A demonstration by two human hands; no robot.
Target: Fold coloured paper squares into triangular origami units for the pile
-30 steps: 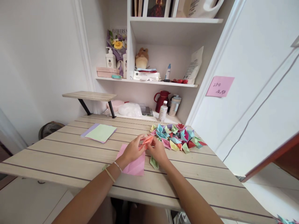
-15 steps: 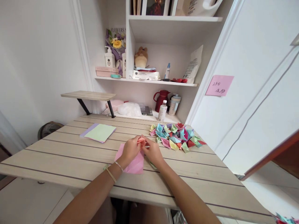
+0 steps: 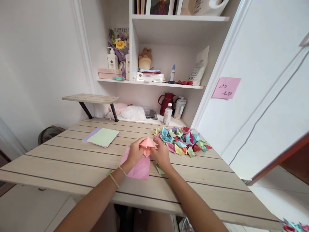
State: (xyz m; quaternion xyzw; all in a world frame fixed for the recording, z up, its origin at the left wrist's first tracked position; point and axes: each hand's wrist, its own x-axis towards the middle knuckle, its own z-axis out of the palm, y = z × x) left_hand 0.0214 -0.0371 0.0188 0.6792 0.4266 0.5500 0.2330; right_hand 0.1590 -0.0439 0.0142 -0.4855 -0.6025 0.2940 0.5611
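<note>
Between my two hands is an orange folded paper [image 3: 147, 142], partly opened out with pointed flaps. My left hand [image 3: 135, 150] grips its left side. The fingers of my right hand [image 3: 161, 152] close on its right edge. Below lies a creased pink sheet of paper [image 3: 138, 167], flat on the table and partly under my left hand and wrist. A small green folded paper [image 3: 159, 169] sits beside my right wrist, partly covered by it. Another bit of green paper [image 3: 109, 172] shows at my left wrist.
A heap of colourful folded paper pieces [image 3: 183, 140] covers the table's back right. At the left lies a stack of green and purple paper sheets [image 3: 103, 137]. Behind stand a small raised wooden stand [image 3: 90, 98], a bottle [image 3: 167, 114] and a red jug [image 3: 166, 101].
The orange paper, earlier pinched small between my fingers, is now spread wider with its flaps showing. My hands have moved slightly apart, and more of the green folded paper is visible.
</note>
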